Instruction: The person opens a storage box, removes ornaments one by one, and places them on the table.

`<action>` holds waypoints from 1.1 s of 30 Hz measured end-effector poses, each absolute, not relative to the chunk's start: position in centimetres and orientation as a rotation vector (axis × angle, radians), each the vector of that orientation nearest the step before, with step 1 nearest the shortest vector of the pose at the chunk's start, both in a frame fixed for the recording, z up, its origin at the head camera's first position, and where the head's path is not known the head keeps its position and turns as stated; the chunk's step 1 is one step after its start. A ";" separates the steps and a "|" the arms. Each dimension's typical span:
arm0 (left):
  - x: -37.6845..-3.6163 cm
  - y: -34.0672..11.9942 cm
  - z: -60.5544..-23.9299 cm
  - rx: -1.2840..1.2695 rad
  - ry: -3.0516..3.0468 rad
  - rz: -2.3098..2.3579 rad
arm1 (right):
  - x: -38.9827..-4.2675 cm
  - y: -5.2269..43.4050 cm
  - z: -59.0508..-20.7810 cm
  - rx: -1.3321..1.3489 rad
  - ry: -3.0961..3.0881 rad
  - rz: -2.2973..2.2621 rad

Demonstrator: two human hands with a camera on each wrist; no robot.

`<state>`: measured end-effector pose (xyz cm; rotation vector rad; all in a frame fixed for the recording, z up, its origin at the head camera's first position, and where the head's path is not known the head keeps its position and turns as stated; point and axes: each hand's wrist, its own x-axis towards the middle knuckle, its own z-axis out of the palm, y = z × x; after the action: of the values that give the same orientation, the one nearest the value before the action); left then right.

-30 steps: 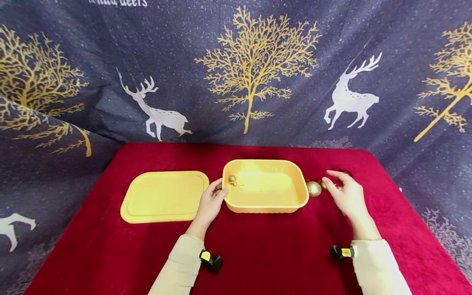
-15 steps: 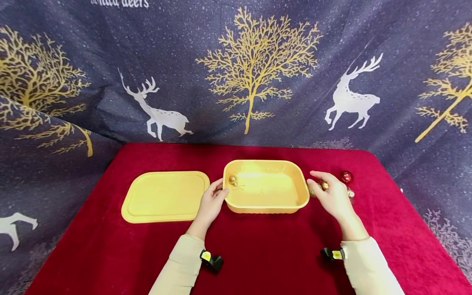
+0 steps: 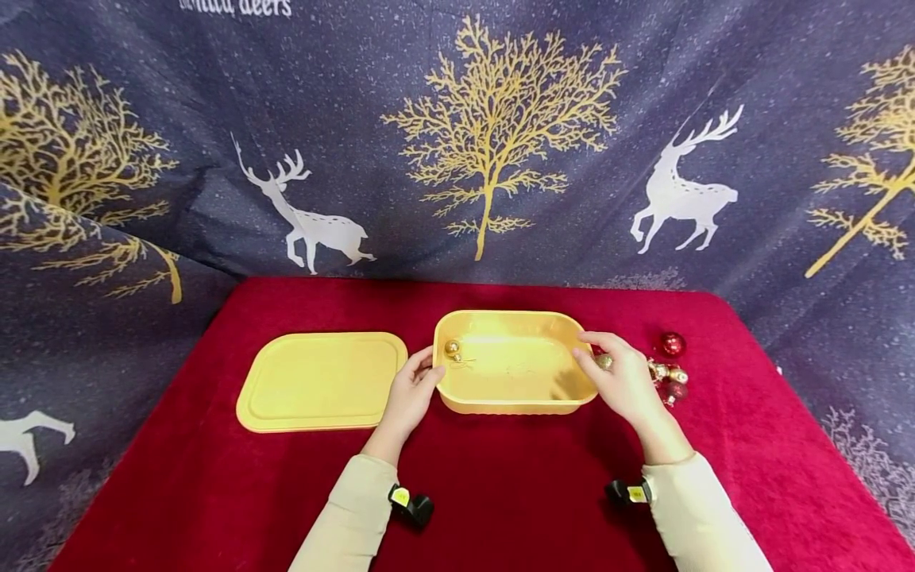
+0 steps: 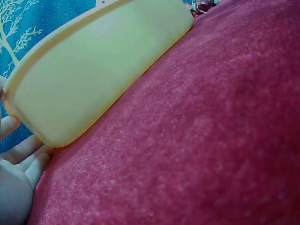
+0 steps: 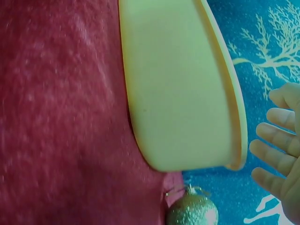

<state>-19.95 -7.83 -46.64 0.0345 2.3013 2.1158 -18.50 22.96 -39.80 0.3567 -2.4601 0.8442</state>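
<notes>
A yellow rectangular container [image 3: 516, 407] stands on the red cloth. Inside it, near the left end, lie a small gold Christmas ball [image 3: 452, 347] and a smaller gold piece with a thin loop. My left hand [image 3: 412, 389] holds the container's left end, thumb at the rim and fingers against the outer wall. Above the right end, at the rim, is my right hand [image 3: 623, 381], its fingers fairly straight and nothing visible in it. A glittery gold Christmas ball [image 5: 193, 211] sits beside the container's right end, partly hidden by that hand in the head view.
Right of my right hand lie a shiny red ball [image 3: 673, 343], a dark red ball [image 3: 675, 390] and small gold ornaments [image 3: 677, 375]. A flat yellow lid [image 3: 325, 381] lies left of the container. A dark blue printed cloth [image 3: 343, 119] hangs behind the table.
My right hand has moved left, from over the ornaments to the container's right rim, uncovering red and gold ornaments behind it. My left hand and the container have stayed in place.
</notes>
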 end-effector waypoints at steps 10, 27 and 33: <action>-19.9 -7.9 -46.6 0.029 2.295 2.115 | -18.8 21.3 -39.9 0.412 -2.518 0.868; -19.7 -7.8 -46.3 0.002 2.296 2.114 | -19.7 17.8 -40.4 0.552 -2.642 0.918; -19.7 -7.8 -46.4 -0.006 2.291 2.113 | -20.0 16.7 -40.4 0.603 -2.688 0.920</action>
<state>-19.73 -7.84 -46.37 -0.0064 2.2909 2.1131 -20.01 16.70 -40.42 0.6031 -2.6879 0.9196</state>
